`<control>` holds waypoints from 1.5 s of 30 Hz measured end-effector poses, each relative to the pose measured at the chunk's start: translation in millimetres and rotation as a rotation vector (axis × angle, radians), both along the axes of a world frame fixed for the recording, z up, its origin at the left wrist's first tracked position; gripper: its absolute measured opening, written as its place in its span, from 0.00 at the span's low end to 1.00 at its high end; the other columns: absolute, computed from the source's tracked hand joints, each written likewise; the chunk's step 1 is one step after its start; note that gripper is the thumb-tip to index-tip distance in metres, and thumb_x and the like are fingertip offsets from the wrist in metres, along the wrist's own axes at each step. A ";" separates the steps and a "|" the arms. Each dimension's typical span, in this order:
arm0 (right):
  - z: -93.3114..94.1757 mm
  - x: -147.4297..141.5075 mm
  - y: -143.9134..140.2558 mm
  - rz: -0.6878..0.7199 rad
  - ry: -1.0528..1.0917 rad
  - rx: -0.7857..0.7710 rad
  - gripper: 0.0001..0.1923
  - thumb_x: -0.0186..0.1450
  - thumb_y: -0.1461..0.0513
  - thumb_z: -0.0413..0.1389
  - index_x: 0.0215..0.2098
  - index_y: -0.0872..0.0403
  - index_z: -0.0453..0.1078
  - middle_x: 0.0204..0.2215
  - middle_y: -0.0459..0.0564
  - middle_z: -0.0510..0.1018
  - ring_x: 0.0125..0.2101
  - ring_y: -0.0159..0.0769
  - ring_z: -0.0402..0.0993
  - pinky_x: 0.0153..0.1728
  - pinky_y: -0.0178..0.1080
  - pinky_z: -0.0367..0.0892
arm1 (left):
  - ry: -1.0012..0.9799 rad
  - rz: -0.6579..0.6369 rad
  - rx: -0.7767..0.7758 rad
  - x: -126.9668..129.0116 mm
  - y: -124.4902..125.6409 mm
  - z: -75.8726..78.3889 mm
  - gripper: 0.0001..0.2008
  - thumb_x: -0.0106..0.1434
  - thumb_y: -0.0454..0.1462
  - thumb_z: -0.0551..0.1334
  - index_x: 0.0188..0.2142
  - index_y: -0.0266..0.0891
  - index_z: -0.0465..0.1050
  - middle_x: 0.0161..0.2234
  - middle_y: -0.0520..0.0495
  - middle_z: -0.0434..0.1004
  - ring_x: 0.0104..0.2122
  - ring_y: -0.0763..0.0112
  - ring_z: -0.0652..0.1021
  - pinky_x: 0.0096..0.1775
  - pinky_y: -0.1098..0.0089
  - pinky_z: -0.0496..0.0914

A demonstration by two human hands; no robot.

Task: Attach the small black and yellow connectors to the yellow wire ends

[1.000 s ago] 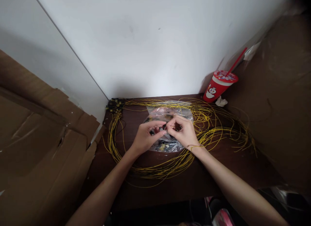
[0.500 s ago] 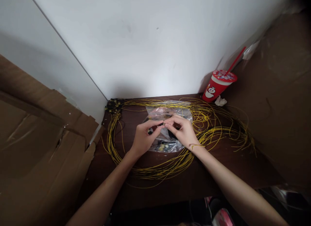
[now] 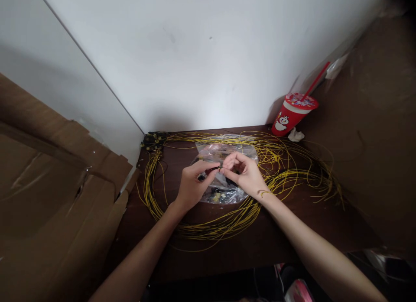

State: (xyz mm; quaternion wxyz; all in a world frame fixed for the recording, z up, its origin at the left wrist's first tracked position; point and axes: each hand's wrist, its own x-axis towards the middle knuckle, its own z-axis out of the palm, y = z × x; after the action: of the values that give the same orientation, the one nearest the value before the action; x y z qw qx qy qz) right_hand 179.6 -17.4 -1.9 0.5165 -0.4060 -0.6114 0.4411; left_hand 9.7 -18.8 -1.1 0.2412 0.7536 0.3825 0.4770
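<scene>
Centrally, over the clear plastic bag (image 3: 224, 180) on the dark bench (image 3: 260, 241): left hand (image 3: 191, 185) and right hand (image 3: 245, 174), each grip pinched shut on one small dark connector (image 3: 218, 167), fingertips meeting to steady it. Around the bag, yellow wire loops (image 3: 227, 219) lay spread flat; beyond it, far right, a red cup (image 3: 290, 113).

I've got one head-worn view, looking forward and down, close over the dark table (image 3: 260, 245) toward the corner wall (image 3: 208, 68).

yellow wires (image 3: 227, 219), dark brown table (image 3: 260, 245), red cartoon-printed cup (image 3: 290, 115), clear bag (image 3: 224, 172).
</scene>
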 end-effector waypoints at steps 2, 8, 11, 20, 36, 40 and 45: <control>-0.7 0.4 -0.1 0.003 -0.010 0.008 0.08 0.55 0.63 0.61 0.29 0.54 0.64 0.25 0.44 0.70 0.26 0.28 0.66 0.31 0.36 0.65 | 0.018 -0.010 0.039 -0.3 -0.3 0.5 0.09 0.59 0.32 0.62 0.39 0.39 0.77 0.31 0.48 0.79 0.30 0.73 0.77 0.34 0.71 0.70; -0.9 -0.6 0.8 0.047 0.060 -0.028 0.13 0.54 0.61 0.61 0.26 0.53 0.59 0.25 0.43 0.71 0.25 0.27 0.65 0.30 0.35 0.64 | 0.064 0.002 0.117 -0.6 -0.7 0.0 0.08 0.60 0.32 0.62 0.40 0.39 0.76 0.27 0.49 0.75 0.28 0.74 0.74 0.32 0.72 0.69; 0.6 -1.8 1.8 0.047 0.106 -0.079 0.15 0.52 0.56 0.64 0.25 0.53 0.61 0.25 0.44 0.73 0.26 0.28 0.68 0.31 0.36 0.65 | 0.042 0.021 0.096 -0.1 -1.4 0.1 0.07 0.60 0.34 0.62 0.39 0.40 0.76 0.29 0.49 0.77 0.28 0.74 0.75 0.33 0.72 0.69; -0.3 2.6 2.5 -0.024 -0.071 -0.047 0.12 0.55 0.55 0.63 0.28 0.55 0.72 0.25 0.48 0.75 0.26 0.31 0.69 0.31 0.37 0.65 | -0.009 0.028 0.041 0.5 -2.1 1.8 0.08 0.60 0.32 0.62 0.38 0.41 0.77 0.33 0.49 0.81 0.32 0.72 0.78 0.36 0.71 0.71; 7.3 4.7 -2.0 0.092 -0.100 -0.135 0.05 0.55 0.62 0.58 0.23 0.56 0.68 0.20 0.42 0.68 0.21 0.25 0.60 0.23 0.32 0.58 | 0.014 -0.023 0.169 1.3 -2.0 0.6 0.09 0.61 0.31 0.61 0.39 0.41 0.78 0.31 0.47 0.79 0.32 0.71 0.77 0.37 0.68 0.72; 8.2 5.6 -1.4 0.127 -0.115 -0.141 0.05 0.56 0.63 0.57 0.24 0.57 0.67 0.19 0.41 0.67 0.21 0.25 0.59 0.23 0.32 0.56 | 0.018 -0.040 0.150 1.0 -1.5 1.2 0.09 0.60 0.31 0.61 0.38 0.42 0.78 0.31 0.47 0.80 0.31 0.71 0.78 0.37 0.67 0.72; 8.5 6.8 -0.5 0.147 -0.122 -0.132 0.05 0.56 0.62 0.56 0.24 0.57 0.67 0.20 0.42 0.67 0.21 0.25 0.59 0.23 0.32 0.56 | -0.007 -0.050 0.109 1.8 -2.0 2.2 0.09 0.60 0.31 0.62 0.38 0.42 0.79 0.31 0.48 0.80 0.31 0.71 0.78 0.36 0.68 0.72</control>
State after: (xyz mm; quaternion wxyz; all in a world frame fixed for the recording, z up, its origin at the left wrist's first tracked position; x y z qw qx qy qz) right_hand 186.4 -17.9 6.6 0.4166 -0.4194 -0.6394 0.4916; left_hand 11.5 -20.9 1.1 0.2130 0.7731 0.3361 0.4939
